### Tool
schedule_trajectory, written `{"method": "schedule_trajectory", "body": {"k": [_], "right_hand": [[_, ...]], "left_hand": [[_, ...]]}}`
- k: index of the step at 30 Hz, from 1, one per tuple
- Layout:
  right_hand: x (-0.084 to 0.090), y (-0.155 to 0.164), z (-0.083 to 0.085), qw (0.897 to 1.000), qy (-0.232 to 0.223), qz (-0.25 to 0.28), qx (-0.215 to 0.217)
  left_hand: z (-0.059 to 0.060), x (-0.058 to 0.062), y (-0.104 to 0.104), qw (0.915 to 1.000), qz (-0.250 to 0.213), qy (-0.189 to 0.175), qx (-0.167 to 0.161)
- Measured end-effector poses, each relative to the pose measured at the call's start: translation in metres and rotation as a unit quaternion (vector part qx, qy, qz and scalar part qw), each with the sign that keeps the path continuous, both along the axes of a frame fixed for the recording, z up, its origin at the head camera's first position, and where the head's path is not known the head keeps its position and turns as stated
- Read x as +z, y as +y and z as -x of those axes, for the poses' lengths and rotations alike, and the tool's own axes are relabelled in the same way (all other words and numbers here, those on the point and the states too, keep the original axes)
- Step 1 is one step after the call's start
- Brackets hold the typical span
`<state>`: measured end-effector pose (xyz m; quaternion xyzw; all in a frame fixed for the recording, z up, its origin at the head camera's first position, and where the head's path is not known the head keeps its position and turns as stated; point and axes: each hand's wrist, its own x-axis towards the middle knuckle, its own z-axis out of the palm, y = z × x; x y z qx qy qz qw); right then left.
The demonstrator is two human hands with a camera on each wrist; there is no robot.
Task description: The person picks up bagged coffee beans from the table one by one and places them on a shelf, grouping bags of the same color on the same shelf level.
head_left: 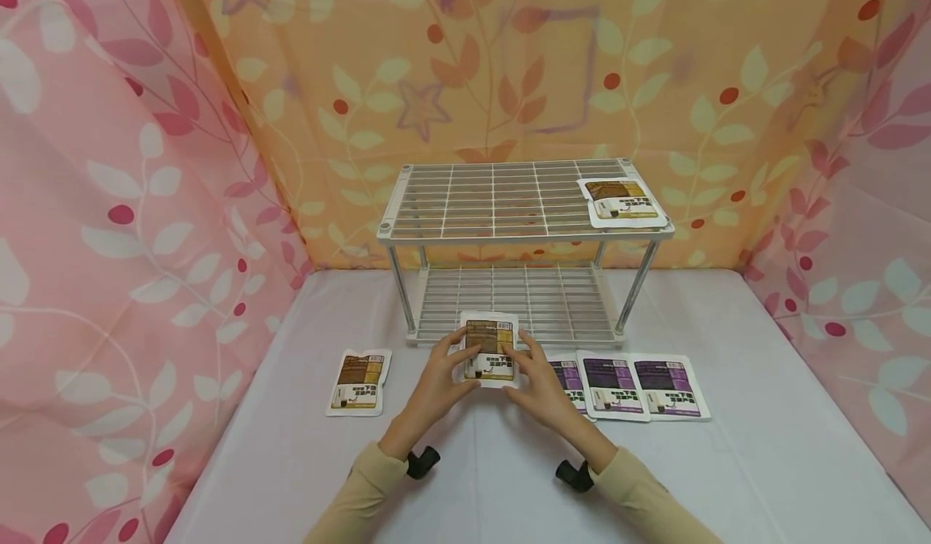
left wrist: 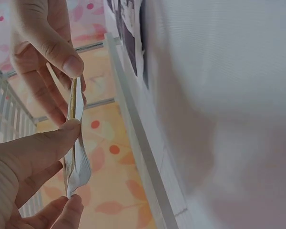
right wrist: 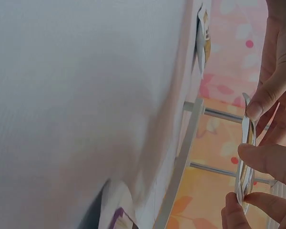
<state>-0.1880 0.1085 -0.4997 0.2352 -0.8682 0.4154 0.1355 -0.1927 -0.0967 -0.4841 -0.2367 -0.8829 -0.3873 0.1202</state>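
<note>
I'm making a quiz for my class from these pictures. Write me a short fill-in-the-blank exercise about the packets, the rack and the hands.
1. Both hands, the left hand and the right hand, hold one ____ packet between them.
2. Another brown packet lies on the ____ shelf of the wire rack.
3. To the right of the hands, ____ purple packets lie on the table.
4. One brown packet lies on the table to the ____ of the hands.

Missing words: brown; top; three; left

both hands (head_left: pixel 489 378) together, fingers pinching
</note>
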Motion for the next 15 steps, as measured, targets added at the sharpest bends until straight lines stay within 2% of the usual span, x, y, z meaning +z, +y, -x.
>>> {"method": "schedule_trajectory", "body": {"k": [5, 10, 15], "right_hand": [[0.005, 0.008, 0.002, 1.0, 0.005, 0.017, -0.001], [0.012, 0.013, 0.002, 0.999, 0.013, 0.029, 0.001], [0.017, 0.017, 0.001, 0.999, 0.001, 0.045, -0.014]], "left_hand": [[0.004, 0.006, 0.007, 0.9997, -0.023, 0.007, -0.004], [0.007, 0.01, 0.012, 0.9991, -0.04, 0.009, 0.005], [0.009, 0.013, 0.018, 0.9964, -0.085, -0.002, -0.002]]}}
